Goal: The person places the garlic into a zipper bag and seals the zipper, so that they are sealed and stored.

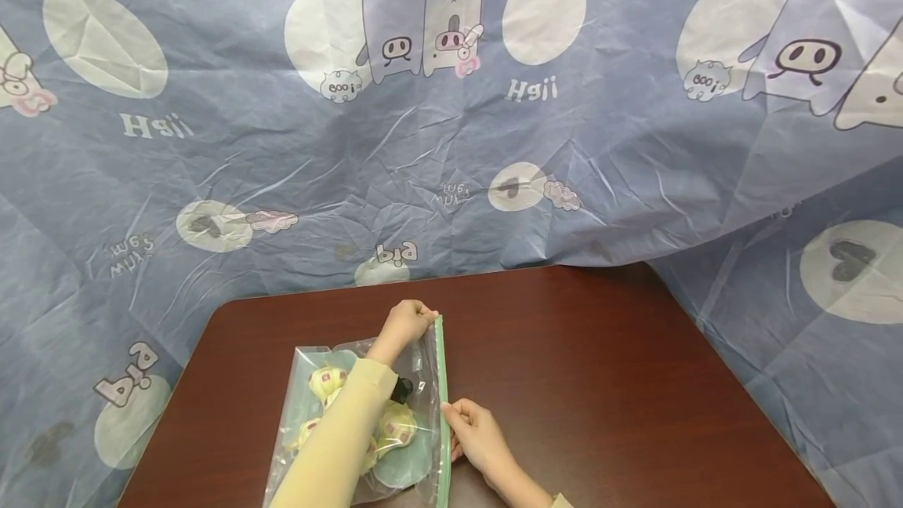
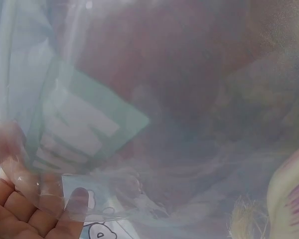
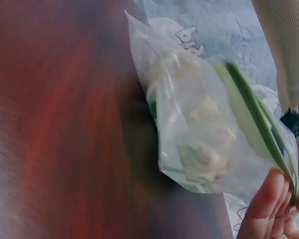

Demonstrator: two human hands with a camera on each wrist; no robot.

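A clear zip bag with a green seal strip lies on the table, holding several pale garlic bulbs. Its strip runs front to back along the right side. My left hand pinches the far end of that strip, the forearm crossing over the bag. Partway down the strip, my right hand pinches it between thumb and fingers, as the right wrist view also shows at the green zip. Through the plastic, the left wrist view catches a purple-streaked garlic bulb with dry roots.
The dark red-brown table extends right of the bag. A blue printed cloth hangs behind it and along both sides. A black device sits at the left wrist.
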